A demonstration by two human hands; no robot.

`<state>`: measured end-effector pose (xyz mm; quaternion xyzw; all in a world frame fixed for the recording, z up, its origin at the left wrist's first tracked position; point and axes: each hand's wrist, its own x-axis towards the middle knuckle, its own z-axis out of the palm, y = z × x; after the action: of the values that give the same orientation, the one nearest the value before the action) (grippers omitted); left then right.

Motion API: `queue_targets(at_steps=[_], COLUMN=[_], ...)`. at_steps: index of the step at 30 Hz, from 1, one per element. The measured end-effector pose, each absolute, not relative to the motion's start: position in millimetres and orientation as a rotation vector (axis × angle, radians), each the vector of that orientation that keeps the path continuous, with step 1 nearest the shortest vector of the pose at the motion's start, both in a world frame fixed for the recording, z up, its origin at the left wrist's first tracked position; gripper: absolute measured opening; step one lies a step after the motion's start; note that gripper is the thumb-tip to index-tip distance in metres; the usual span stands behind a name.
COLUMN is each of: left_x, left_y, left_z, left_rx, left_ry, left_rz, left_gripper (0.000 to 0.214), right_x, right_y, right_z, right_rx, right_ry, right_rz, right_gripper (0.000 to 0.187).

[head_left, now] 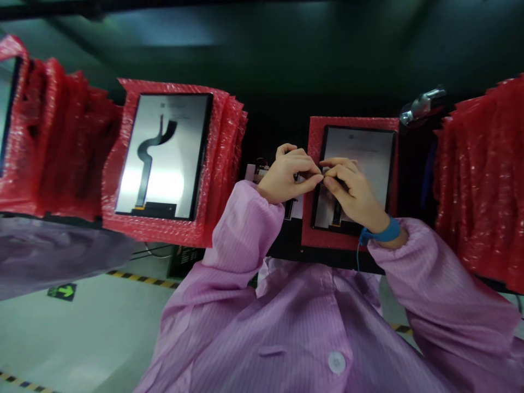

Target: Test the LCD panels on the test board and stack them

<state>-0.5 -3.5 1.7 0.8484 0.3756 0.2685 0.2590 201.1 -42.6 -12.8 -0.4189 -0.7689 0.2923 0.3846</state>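
Observation:
A display panel [370, 164] with a silvery back and black edges lies on a red bubble-wrap sheet [316, 130] in front of me. My left hand [292, 172] comes in from the left, its thumb and index finger pinched together over the panel's left edge. Right beside it, my right hand [352, 188] has its thumb and fingers pinched too, the fingertips of both hands almost touching. Whatever sits between the fingertips is too small and covered to make out. Below the hands, part of a dark flat cable [337, 213] shows near the panel's lower edge.
To the left, another display panel [180, 147] with a curved flat cable [144, 164] rests on a stack of red bubble-wrap bags [221, 174]. More red bags [69, 147] stand at far left and at far right [483, 180]. A shiny metal fitting [421, 106] is behind the panel's right corner.

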Motion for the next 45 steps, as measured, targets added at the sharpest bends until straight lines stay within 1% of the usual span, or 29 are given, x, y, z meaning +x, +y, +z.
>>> queue_targets(at_steps=[5,8,10,12,14,15,17,20,23,31,33,35,37,40,42,45], left_x=[3,1,-3,-8,-13,-15,-18,-17,-15,-15,-15,-12,-3,19,32,38], left_y=[-1,-4,-15,-36,-63,-77,-101,-123,-128,-127,-128,-129,-130,-135,-138,-139], left_z=[-2,3,8,9,5,0,-13,-31,-41,-41,-39,-37,-34,-34,-37,-36], left_rx=[2.294,2.311,2.284,2.148,1.953,1.948,2.141,2.445,2.620,2.742,2.766,2.738,2.671,2.581,2.525,2.364], left_ry=[1.062,1.083,1.149,1.346,1.617,1.712,1.788,1.832,1.859,1.867,1.866,1.845,1.758,1.518,1.445,1.452], left_rz=[0.740,0.759,0.932,1.291,1.618,1.630,1.358,0.899,0.736,0.655,0.600,0.619,0.752,0.918,0.919,0.877], left_gripper=[0.016,0.015,0.017,0.021,0.019,0.017,0.017,0.026,0.030,0.031,0.032,0.031,0.032,0.043,0.047,0.041], right_x=[198,204,214,227,241,247,256,260,259,259,258,257,256,255,257,259], right_y=[-45,-52,-63,-82,-106,-118,-139,-160,-169,-169,-169,-169,-169,-167,-166,-167], right_z=[-10,2,13,22,23,20,8,-12,-25,-29,-30,-31,-33,-36,-35,-20], right_rx=[-1.101,-1.149,-1.225,-1.344,-1.482,-1.551,-1.666,-1.761,-1.767,-1.739,-1.747,-1.766,-1.787,-1.803,-1.799,-1.753], right_ry=[-1.972,-1.944,-1.882,-1.805,-1.759,-1.756,-1.776,-1.841,-1.870,-1.808,-1.776,-1.723,-1.649,-1.500,-1.375,-1.201], right_rz=[0.701,0.642,0.583,0.489,0.380,0.351,0.292,0.222,0.164,0.154,0.167,0.206,0.269,0.382,0.509,0.749], right_gripper=[0.022,0.024,0.025,0.025,0.027,0.029,0.034,0.043,0.047,0.047,0.048,0.048,0.050,0.053,0.054,0.054])
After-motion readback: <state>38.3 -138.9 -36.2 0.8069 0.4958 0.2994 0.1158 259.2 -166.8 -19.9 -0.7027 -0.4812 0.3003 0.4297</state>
